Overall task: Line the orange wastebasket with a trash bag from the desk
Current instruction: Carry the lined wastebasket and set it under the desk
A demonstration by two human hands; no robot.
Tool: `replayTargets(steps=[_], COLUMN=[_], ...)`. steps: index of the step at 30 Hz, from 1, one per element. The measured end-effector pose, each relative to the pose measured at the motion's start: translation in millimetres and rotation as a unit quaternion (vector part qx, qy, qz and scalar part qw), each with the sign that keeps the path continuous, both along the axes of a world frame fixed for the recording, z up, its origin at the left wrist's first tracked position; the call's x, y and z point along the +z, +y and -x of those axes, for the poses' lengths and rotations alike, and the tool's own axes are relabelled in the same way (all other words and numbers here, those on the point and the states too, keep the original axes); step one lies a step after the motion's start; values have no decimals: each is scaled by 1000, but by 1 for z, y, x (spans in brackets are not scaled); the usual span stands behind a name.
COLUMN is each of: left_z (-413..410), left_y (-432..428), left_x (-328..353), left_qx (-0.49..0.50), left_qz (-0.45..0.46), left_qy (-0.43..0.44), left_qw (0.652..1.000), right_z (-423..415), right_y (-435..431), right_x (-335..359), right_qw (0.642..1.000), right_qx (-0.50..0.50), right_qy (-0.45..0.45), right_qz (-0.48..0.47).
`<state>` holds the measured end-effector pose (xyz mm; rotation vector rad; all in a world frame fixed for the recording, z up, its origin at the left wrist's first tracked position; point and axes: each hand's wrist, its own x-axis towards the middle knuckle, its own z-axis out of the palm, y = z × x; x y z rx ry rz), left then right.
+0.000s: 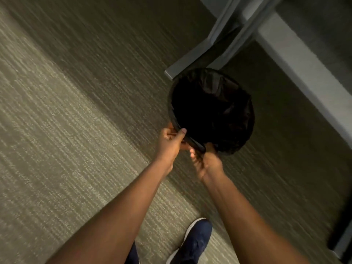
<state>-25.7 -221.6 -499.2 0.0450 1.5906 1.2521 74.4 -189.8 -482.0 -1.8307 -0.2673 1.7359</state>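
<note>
A black trash bag (215, 111) is spread over the round mouth of a wastebasket standing on the carpet; the bag covers the basket, so almost none of its orange wall shows. My left hand (170, 143) pinches the bag's edge at the near left rim, thumb on top. My right hand (208, 161) grips the bag's edge at the near rim, fingers curled under the plastic. Both hands are close together at the rim's near side.
A grey metal desk leg and foot (192, 60) stand just behind the basket, and a pale desk panel (304, 77) runs along the right. My dark blue shoe (192, 242) rests on the striped carpet (66, 130) at the bottom.
</note>
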Motion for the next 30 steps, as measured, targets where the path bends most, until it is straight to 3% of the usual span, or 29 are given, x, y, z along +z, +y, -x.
replayTargets(steps=[9,17,30], left_z=[-56,-40,-28], left_y=[56,15,-19], left_x=[-30,-70,-97], left_qx=[-112,-218,-236], left_qz=[7,39,80], left_qy=[-42,26,19], left_qw=[993,975,968], right_z=[-12,-23,-30], right_y=[97,171,229], right_x=[-43,-71,-75], right_qw=[994,994,990], right_qx=[-82,-73,-74], right_qy=[18,-6,-36], right_qz=[-65,-87,-112])
